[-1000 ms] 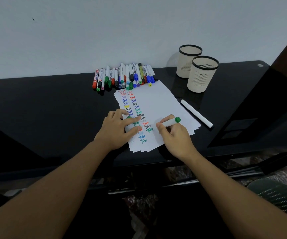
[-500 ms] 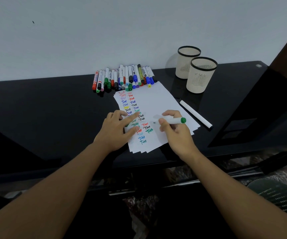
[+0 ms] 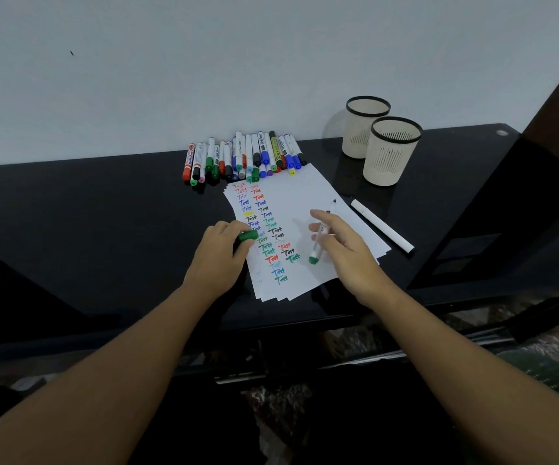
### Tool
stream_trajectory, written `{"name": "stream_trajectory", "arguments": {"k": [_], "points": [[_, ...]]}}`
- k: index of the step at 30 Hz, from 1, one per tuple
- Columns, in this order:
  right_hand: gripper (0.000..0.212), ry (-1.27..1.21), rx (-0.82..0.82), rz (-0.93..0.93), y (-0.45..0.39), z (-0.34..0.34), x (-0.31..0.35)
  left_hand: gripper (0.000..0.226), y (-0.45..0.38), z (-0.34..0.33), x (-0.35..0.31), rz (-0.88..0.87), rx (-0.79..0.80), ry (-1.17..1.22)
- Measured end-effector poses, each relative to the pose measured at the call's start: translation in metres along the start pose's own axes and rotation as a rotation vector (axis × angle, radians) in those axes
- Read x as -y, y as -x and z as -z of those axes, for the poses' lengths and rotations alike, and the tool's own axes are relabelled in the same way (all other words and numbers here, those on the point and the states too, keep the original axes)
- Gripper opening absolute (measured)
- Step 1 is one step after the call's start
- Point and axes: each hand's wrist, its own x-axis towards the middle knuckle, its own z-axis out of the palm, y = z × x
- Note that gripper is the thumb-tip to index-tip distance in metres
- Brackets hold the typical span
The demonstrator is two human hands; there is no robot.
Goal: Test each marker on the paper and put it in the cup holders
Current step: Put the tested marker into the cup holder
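black glass tabletop [image 3: 103, 213] against a pale wall: a person leans over a fanned stack of paper [image 3: 305, 196] covered in columns of coloured "test" scribbles. the right hand [image 3: 348, 250] holds a green marker [image 3: 320, 238] loosely between thumb and fingers, the other fingers spread and relaxed; the marker hangs over the paper with its bare tip pointing away toward the wall and its green end toward the person. the left hand [image 3: 219, 260] curls its fingers round the green cap [image 3: 248, 235] at the paper's left edge, the cap pointing right, across the scribbles toward the marker. cap and marker are apart, with the written columns between them, and the marker's long axis runs roughly crosswise to the cap's. to close the pen, it seems the tip must swing round to face the cap or the cap must travel to it; the left hand is the nearer to that job. two slotted cups [image 3: 388, 156], both apparently without markers, stand at the far right, closer to the right hand than the left, so that hand looks best placed for the drop. a white marker [image 3: 382, 226] lies slantwise just right of the paper. a row of capped markers [image 3: 244, 156] waits along the paper's far edge.
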Motion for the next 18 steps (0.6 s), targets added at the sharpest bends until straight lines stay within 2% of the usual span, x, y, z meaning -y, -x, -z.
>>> {"name": "stream_trajectory", "arguments": {"k": [2, 3, 5, 7, 10, 18], "points": [[0.024, 0.031, -0.092, 0.010, -0.005, -0.001, 0.007, 0.017, -0.001, 0.004, 0.000, 0.018, -0.027, 0.085], [0.022, 0.042, -0.090, 0.005, -0.009, -0.001, 0.011, 0.016, -0.001, 0.006, -0.001, 0.035, -0.033, 0.137], [0.036, 0.118, 0.011, -0.005, -0.015, 0.002, 0.018, 0.015, -0.001, 0.011, -0.003, 0.074, -0.025, 0.234], [0.040, 0.382, 0.128, 0.023, -0.022, 0.003, 0.020, 0.016, -0.004, 0.015, -0.005, 0.109, 0.007, 0.300], [0.027, 0.711, 0.183, 0.087, -0.030, 0.003, 0.019, 0.017, -0.007, 0.022, -0.009, 0.124, 0.055, 0.322], [0.027, 0.731, 0.184, 0.157, -0.034, 0.004, 0.016, 0.020, -0.009, 0.032, -0.019, 0.104, 0.086, 0.317]]}}
